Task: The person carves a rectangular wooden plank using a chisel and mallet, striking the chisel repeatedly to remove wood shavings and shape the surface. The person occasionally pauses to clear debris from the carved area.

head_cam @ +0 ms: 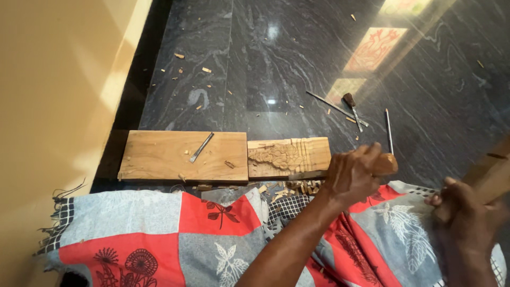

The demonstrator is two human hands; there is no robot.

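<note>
Carving step: left hand (355,175) grips chisel (319,174) against carved wood panel (287,157); right hand (461,210) clutches wooden mallet (491,178), lower right; strike likely next.

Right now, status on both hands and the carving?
Left hand gripping wooden-handled chisel, blade at carved wooden panel. Right hand gripping wooden mallet, raised clear. Wood chips by panel's near edge.

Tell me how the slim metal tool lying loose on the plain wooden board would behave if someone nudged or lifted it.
The slim metal tool looks rigid, so it probably won't flex. It seems thin and light, likely sliding across the plain wooden board at a nudge. Lying flat, it would probably be awkward to pinch up.
</note>
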